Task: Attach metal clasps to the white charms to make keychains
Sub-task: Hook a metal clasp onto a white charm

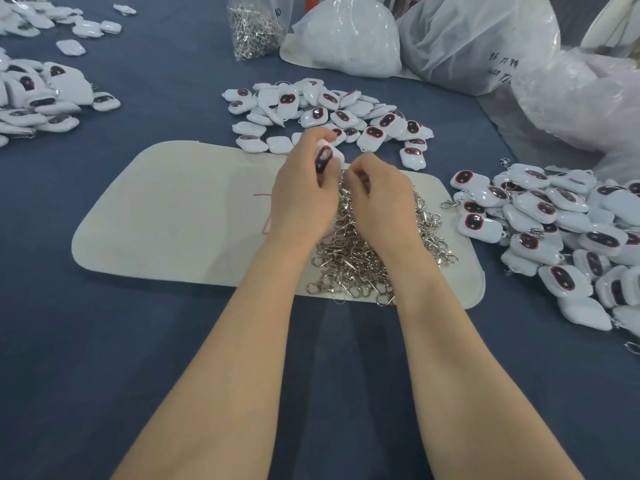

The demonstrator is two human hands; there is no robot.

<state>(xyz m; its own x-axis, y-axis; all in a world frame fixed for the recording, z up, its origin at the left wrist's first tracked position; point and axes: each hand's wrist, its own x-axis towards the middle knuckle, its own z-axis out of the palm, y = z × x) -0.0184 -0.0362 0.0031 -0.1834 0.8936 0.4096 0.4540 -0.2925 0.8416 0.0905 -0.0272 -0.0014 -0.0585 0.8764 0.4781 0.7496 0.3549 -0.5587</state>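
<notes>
While the left hand (304, 195) gripped a white charm (324, 158) above the beige mat (173, 220), the right hand (381, 199) curled over the clasp pile (353, 261); its hold couldn't be told.

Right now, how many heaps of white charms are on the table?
4: far-left heap, left heap, centre heap, right heap. Others may lie off-frame.
</notes>
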